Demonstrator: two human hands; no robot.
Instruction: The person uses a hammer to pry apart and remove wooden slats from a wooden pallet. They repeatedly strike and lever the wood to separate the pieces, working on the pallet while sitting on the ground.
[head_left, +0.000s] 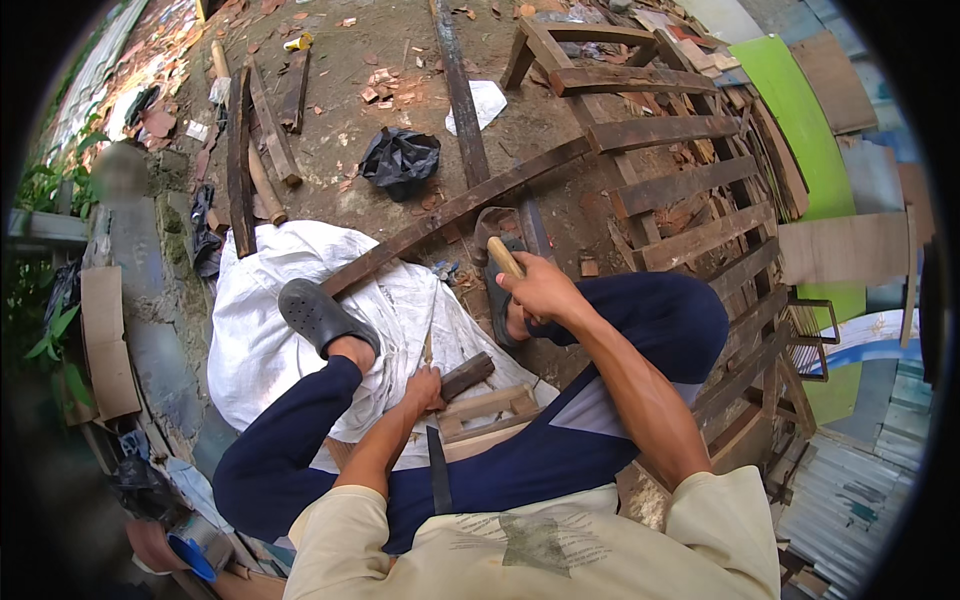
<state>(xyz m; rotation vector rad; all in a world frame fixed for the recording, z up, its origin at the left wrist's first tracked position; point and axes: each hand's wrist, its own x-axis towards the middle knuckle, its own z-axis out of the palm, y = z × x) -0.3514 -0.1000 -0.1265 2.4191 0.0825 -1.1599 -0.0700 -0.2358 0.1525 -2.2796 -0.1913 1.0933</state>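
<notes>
Disappearing into right fingers (527, 289): wooden handle (504, 257)

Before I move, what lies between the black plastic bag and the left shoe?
In the head view, the long dark board crosses between the black plastic bag and left shoe, over the white sack's edge.

A tan, rounded wooden handle (505, 258) slants up and leftward from the right hand (545, 288), blunt end exposed. A short, dark-brown wooden block (468, 375), straight-edged and weathered, lies slantwise at the left hand (424, 388), its farther end pointing rightward.
</notes>
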